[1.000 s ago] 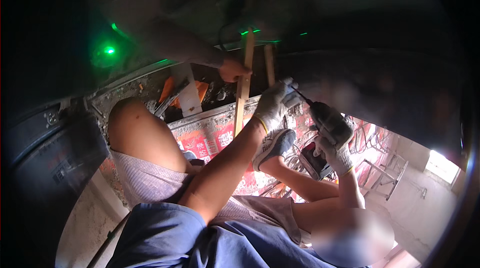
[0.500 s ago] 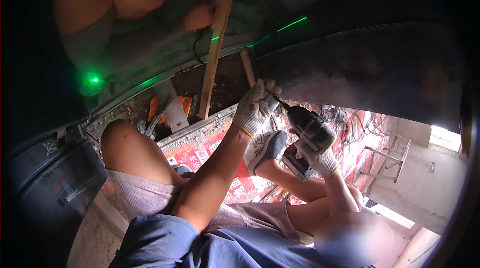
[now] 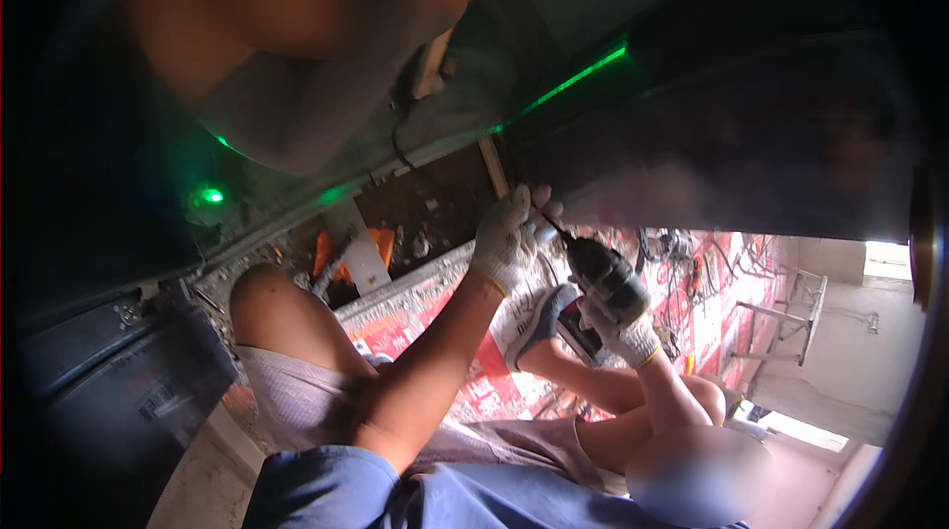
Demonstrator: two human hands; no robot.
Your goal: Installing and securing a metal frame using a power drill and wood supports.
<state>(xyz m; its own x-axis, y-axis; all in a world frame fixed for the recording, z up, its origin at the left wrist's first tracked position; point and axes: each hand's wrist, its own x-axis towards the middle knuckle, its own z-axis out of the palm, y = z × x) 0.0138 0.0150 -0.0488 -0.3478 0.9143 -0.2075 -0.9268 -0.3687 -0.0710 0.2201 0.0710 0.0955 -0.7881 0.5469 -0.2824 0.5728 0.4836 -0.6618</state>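
Note:
My right hand (image 3: pixel 628 336), in a white knitted glove, is wrapped round the grip of a dark cordless drill (image 3: pixel 607 280). The drill's thin bit points up and left toward my left hand (image 3: pixel 506 232), which wears a matching glove. Between the left fingers and the bit shows a small pale, rounded piece (image 3: pixel 542 229); its exact kind cannot be made out. The left fingers are closed around it. Behind that hand a narrow wooden strip (image 3: pixel 492 165) leans beside a dark panel (image 3: pixel 712 153). The drill's lower end partly hides behind my right hand.
Another person's bare limb (image 3: pixel 267 5) reaches in at the upper left, near a second wooden strip (image 3: pixel 431 69). Green laser light (image 3: pixel 578 79) crosses the dark surface. Cables (image 3: pixel 727 257) and rubble lie beyond the drill. A metal step stand (image 3: pixel 786 316) is at right; a grey bin-like box (image 3: pixel 148 400) at left.
The long wooden strip has been lifted up and away from the floor gap. The other person has leaned further in. My hands and drill keep nearly the same pose while the view shifts slightly.

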